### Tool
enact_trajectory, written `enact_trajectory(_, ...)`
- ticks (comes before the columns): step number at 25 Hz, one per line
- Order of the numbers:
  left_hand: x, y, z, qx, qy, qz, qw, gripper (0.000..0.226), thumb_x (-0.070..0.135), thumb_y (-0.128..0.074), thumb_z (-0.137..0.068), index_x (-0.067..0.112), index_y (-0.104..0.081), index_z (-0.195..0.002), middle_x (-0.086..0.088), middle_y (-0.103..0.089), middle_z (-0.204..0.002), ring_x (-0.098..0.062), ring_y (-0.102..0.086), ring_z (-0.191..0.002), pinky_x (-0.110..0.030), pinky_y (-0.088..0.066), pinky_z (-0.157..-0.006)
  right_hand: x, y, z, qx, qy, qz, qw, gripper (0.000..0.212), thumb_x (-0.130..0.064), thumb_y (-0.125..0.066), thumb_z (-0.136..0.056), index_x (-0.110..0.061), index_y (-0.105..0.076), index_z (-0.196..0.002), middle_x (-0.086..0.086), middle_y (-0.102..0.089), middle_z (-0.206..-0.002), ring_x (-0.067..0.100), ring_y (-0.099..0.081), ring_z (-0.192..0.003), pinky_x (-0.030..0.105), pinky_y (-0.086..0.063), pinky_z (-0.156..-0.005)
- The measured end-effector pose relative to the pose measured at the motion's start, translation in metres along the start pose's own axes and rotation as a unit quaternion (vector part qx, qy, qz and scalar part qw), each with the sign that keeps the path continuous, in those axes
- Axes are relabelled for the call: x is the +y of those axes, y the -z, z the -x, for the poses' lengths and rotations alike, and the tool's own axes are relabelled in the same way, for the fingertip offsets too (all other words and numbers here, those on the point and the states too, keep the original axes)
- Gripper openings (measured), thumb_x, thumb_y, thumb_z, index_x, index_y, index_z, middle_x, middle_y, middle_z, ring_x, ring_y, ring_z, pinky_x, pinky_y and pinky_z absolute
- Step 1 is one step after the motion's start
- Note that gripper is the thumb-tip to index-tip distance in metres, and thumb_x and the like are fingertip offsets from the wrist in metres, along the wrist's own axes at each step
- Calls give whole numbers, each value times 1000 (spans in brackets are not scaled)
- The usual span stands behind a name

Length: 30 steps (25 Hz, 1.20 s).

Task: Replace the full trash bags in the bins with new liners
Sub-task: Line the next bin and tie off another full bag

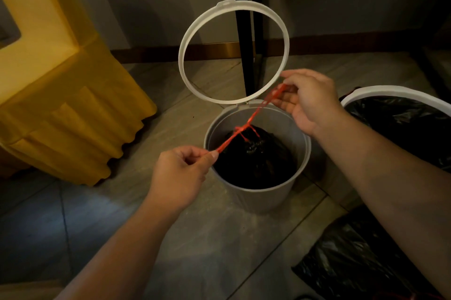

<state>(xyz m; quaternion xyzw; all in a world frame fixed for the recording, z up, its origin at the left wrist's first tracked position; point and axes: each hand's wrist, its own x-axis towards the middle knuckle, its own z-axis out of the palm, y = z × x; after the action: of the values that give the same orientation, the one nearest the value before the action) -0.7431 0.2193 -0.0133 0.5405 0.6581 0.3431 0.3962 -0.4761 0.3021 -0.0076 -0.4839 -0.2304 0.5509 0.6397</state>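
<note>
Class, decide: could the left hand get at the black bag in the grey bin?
Probably yes: the ring lid stands raised, leaving the bin open beside the left hand, though that hand pinches the red drawstring.

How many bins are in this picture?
2. The grey bin is at the centre, with a tied black bag inside. The right bin is at the right edge, partly cut off by the frame. Others may be out of view.
</note>
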Motion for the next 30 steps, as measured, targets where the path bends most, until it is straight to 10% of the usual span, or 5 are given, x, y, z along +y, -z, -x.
enact_trajectory(10,-52,11,8,-8,64,-120,991,23,27,-78,-96,15,-76,-76,0,-62,-58,-18,-57,-59,-37,-49,-60,-1,29,-15,58,-140,-92,984,20,2,-54,-102,-10,-63,-114,14,-65,-107,26,-70,-101,39,-65,-64)
enact_trajectory(16,-7,16,9,54,-5,66,996,16,29,-79,-92,17,-71,-97,-5,-76,-74,-17,-70,-64,-38,-60,-66,-19,-5,12,-52,40,104,992,16,-6,-62,-99,-13,-72,-109,7,-77,-81,20,-71,-72,30,-57,-60)
enact_trajectory(22,77,0,-8,-37,-155,78,984,6,30,-79,-93,31,-76,-97,4,-79,-93,-14,-77,-87,-27,-63,-71,-37,-48,63,-227,230,276,905,15,-6,-70,-93,-19,-78,-93,7,-78,-88,21,-77,-85,32,-63,-72)
enact_trajectory(30,111,-1,-9,-59,-150,185,970,33,13,-78,-93,15,-64,-123,-7,-83,-94,-21,-81,-89,-24,-62,-71,-57,-51,77,-240,269,292,886,16,1,-66,-95,-9,-78,-99,5,-77,-89,16,-76,-83,30,-62,-76)
